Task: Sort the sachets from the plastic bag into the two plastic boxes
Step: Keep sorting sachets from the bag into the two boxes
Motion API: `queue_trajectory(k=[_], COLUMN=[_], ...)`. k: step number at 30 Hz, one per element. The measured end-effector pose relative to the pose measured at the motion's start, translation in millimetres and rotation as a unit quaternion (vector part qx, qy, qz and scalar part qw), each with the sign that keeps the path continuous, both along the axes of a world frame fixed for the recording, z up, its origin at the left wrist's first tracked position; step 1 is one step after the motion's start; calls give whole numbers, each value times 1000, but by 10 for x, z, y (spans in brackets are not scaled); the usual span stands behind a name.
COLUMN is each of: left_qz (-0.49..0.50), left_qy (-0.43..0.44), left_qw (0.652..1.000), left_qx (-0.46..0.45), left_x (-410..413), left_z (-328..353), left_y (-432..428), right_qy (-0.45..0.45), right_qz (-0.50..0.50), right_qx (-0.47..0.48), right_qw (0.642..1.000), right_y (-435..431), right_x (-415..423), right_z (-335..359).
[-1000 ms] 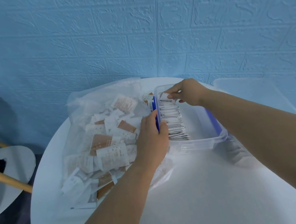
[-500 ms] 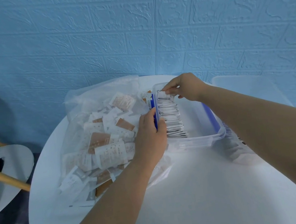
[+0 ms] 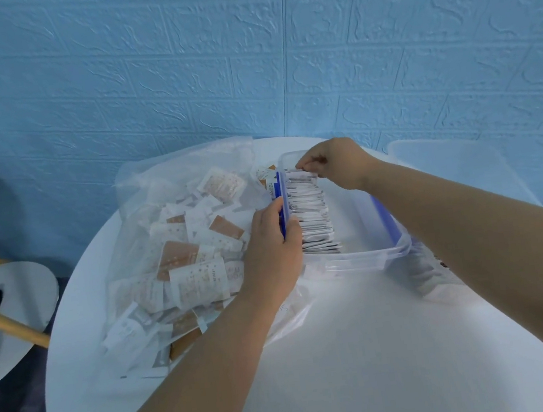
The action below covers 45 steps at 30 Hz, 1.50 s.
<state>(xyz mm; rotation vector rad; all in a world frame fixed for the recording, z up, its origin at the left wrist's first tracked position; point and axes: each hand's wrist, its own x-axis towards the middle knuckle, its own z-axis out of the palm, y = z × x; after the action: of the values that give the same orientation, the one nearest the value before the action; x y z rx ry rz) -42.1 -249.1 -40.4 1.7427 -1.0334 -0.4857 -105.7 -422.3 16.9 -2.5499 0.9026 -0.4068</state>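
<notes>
A clear plastic bag full of white and brown sachets lies on the left of the round white table. Right of it stands a clear plastic box with blue clips, holding a row of upright white sachets. My left hand grips the box's left rim at the blue clip. My right hand pinches a sachet at the far end of the row. A second clear box shows partly under my right forearm.
A translucent lid or container sits at the table's far right. The blue brick-pattern wall stands close behind the table. A white chair seat with wooden legs stands to the left, below table height.
My right hand moved slightly towards the far end of the sachet row. My left hand kept its grip on the box rim. The camera tilted a little.
</notes>
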Motion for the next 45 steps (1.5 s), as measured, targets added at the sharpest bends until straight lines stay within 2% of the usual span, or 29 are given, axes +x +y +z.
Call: queue_trajectory(k=[3,8,10,18,21,27,31,35,38,42,44,45], left_qz=[-1,-1,2,8,9,10,-37,-99,-65,-24,-22,-17], left_qy=[-5,-13,-9,-17,-18,-25,-12,14,19,56,52,21], left_qw=[1000,1000,1000,1000,1000,999,997,989,996,998,998,1000], left_qx=[3,11,14,10,6,21,66,106,64,-21,-14,-6], left_x=[-2,-2,-5,-9,-21,-33,19,35,17,101,153,179], left_z=[-10,-5,1,11,40,69,164,470,697,701,582,499], left_y=[-9,-12,-10,0,12,14,24,164,429,1037,1383,1540], right_qy=[15,60,49,-24,-51,-49,19,30,-29,-182,-182,-165], right_qz=[23,-17,-39,-103,-102,-83,-54,-52,-47,30,93,118], right_qx=[-44,-92,-90,97,111,143,86,36,35,162,184,185], right_qw=[999,994,994,990,987,985,995,998,998,969,961,962], right_y=[15,38,28,23,14,9,50,200,493,1233,1639,1818], right_x=[-14,-1,-23,-27,4,-6,-62,-211,-332,-543,-645,-674], right_z=[-26,-20,15,12,-1,-21,40,107,237,376,324,251])
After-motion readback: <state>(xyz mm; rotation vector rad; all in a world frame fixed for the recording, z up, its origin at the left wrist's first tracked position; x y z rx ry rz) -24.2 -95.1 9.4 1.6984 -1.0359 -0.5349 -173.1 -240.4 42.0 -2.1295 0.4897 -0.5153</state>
